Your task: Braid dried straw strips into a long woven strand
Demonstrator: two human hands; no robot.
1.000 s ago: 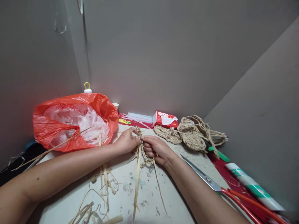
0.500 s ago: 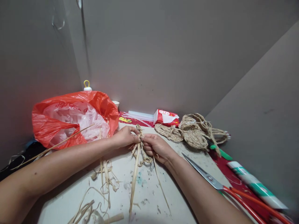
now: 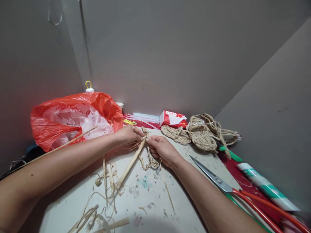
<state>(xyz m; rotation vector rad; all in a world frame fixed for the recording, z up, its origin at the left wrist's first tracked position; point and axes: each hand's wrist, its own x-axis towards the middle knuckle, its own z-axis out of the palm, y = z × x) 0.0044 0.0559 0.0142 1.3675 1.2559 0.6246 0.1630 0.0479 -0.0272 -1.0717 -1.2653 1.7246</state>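
Both hands meet over the middle of the table around a plaited straw cord [image 3: 146, 166], whose loops hang down to the tabletop. My left hand [image 3: 129, 135] pinches straw strands at the cord's upper part, its fingertips closed. My right hand [image 3: 161, 149] grips the same spot from the other side, with fingers curled and thumb pressed on the straw. A wide flat straw strip [image 3: 131, 166] slants from between the fingers down to the left. Below my right hand a thinner strand [image 3: 167, 187] trails toward me. The exact crossing of strands is hidden by the fingertips.
Loose straw scraps [image 3: 91, 216] lie at the front left. A red plastic bag [image 3: 99, 100] stands behind my left forearm. Orange-handled scissors [image 3: 218, 183] lie beside my right forearm, with woven straw pieces [image 3: 201, 137], a tissue pack [image 3: 171, 119] and a white-green tube [image 3: 264, 186] beyond.
The wide straw strip has swung left, from hanging nearly straight down to a slant. My left hand has shifted slightly up and my fingers have moved a little at the cord.
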